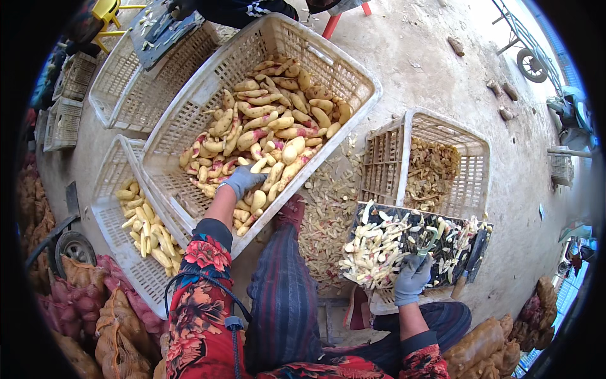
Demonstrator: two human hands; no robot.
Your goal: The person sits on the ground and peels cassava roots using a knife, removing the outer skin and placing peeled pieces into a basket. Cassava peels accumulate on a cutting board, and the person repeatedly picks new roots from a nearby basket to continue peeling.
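Observation:
My left hand (242, 181), in a grey glove, reaches into a big white plastic crate (189, 106) and touches pale yellow root tubers (258, 111) with pink patches. Whether its fingers grip one is hard to see. A light green tool, apparently a peeler (430, 240), is held in my gloved right hand (413, 279). That hand is over a dark board (412, 237) strewn with whitish peelings (374, 248). A knife with a wooden handle (459, 285) lies at the board's right end. Cleaner-looking tubers (149, 230) fill part of a smaller white crate (111, 237) at left.
Behind the board, a crate (480, 156) holds brownish peelings (431, 170). More scraps (326, 227) cover the floor between crates. Net sacks (120, 331) stand at lower left beside a wheel (75, 248). A person's dark sleeve (246, 8) shows beyond the big crate.

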